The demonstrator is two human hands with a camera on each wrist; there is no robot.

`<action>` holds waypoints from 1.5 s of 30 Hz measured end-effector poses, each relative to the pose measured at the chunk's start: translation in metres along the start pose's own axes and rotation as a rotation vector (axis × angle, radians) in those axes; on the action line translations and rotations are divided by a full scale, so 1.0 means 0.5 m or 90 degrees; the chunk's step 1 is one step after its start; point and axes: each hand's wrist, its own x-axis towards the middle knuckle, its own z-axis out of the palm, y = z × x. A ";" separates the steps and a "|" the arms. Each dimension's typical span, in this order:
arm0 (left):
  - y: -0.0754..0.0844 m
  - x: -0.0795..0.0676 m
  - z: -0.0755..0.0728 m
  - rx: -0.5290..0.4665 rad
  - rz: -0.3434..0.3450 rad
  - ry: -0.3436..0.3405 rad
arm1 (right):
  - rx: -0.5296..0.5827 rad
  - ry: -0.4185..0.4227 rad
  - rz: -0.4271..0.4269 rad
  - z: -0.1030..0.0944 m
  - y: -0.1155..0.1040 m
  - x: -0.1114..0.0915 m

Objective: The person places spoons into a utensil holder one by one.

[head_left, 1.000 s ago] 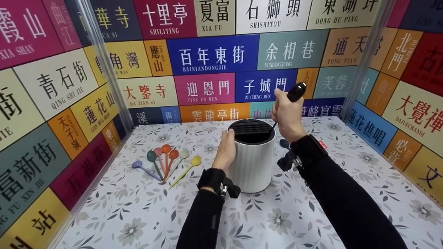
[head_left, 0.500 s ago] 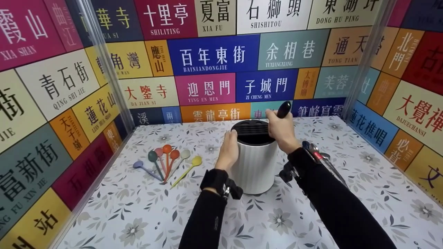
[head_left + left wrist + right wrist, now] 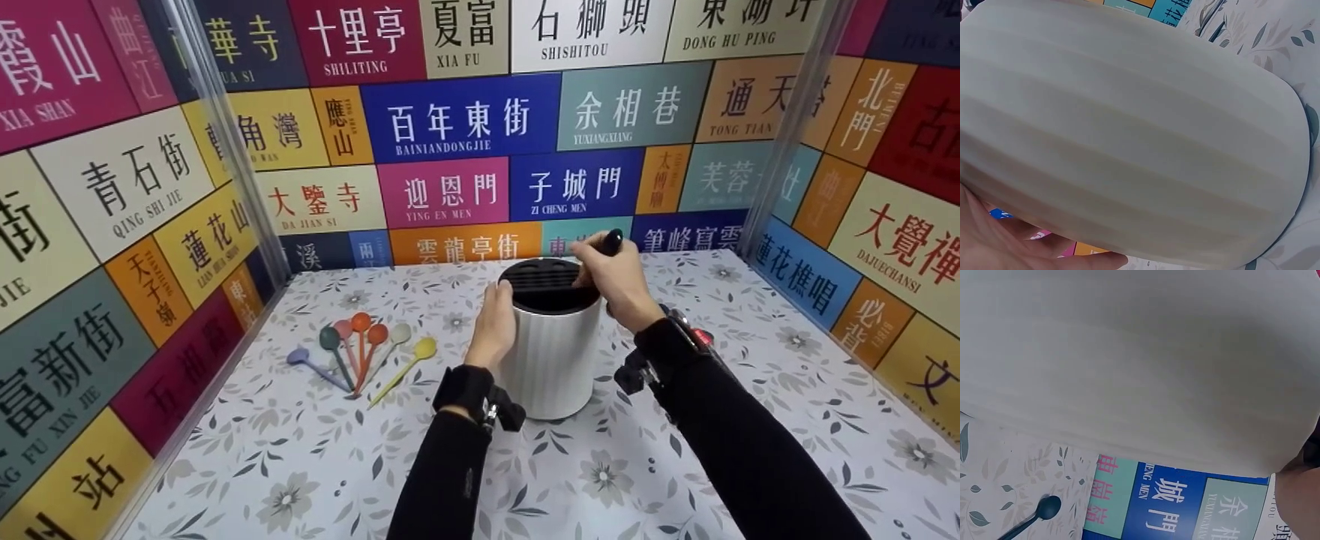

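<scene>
A white ribbed knife block with a slotted black top stands upright on the table. My left hand rests against its left side with fingers fairly straight; in the left wrist view those fingers lie along the white wall. Over the right part of the top, my right hand grips a black-handled utensil. Only the handle's end shows above the fist. The rest of the utensil is hidden by the hand and the block, so its kind cannot be told.
Several coloured spoons lie fanned out left of the block. A dark spoon shows in the right wrist view. Other utensils lie partly hidden behind my right wrist. Sign-printed walls enclose the table on three sides.
My right hand has come down and slightly left with the black-handled utensil, from above the block to its rim. The left hand stays at the block's side.
</scene>
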 end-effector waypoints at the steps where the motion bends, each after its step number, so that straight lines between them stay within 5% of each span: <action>1: -0.001 0.000 -0.001 0.000 0.002 0.001 | -0.019 -0.001 -0.001 -0.002 0.000 0.000; 12: -0.003 -0.001 -0.002 0.002 -0.007 -0.008 | -0.102 0.024 -0.024 -0.010 0.003 0.000; 19: 0.000 -0.003 -0.003 -0.004 -0.003 -0.005 | -0.054 0.072 -0.077 -0.030 0.002 0.004; 29: 0.004 -0.003 -0.005 -0.005 -0.012 -0.001 | -0.024 0.118 -0.058 -0.083 0.025 0.013; 35: 0.001 -0.003 -0.003 -0.006 -0.019 -0.005 | -0.146 0.129 -0.022 -0.127 0.073 0.009; 40: -0.001 -0.002 0.001 -0.003 -0.020 -0.006 | -0.320 0.089 0.041 -0.171 0.107 -0.001; 45: -0.001 -0.002 -0.002 -0.002 -0.028 -0.010 | -0.411 0.053 0.050 -0.206 0.135 -0.004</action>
